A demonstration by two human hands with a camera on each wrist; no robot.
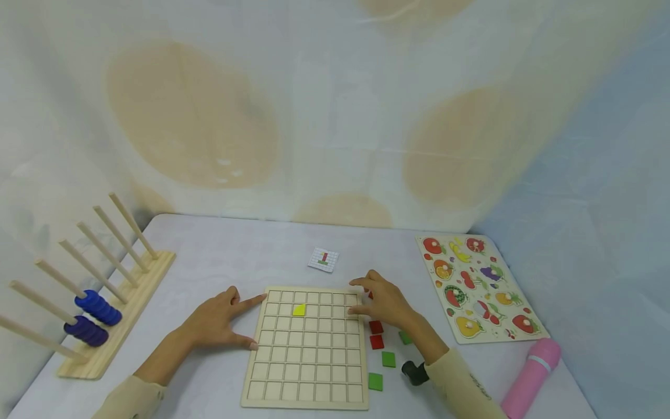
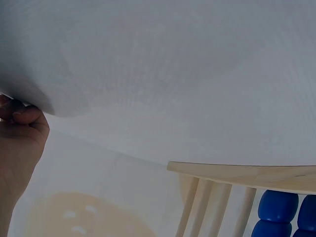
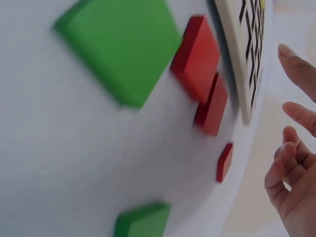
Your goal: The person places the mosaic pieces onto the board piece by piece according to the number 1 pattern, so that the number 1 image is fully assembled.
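Note:
A wooden grid board lies flat on the table, with one yellow piece in a cell near its top. My left hand is at the board's left side, index finger and thumb spread apart with their tips right at the edge. Over the opposite edge is my right hand, its thumb and index finger parted with nothing between them. Beneath and beside that hand lie red square tiles and green square tiles. One red tile is partly hidden by the right hand. Beyond the board sits a small pattern card.
On the left stands a wooden peg stacker with blue rings and purple rings. A fruit puzzle board lies at the right. Nearer are a pink cylindrical object and a small black object by the right sleeve.

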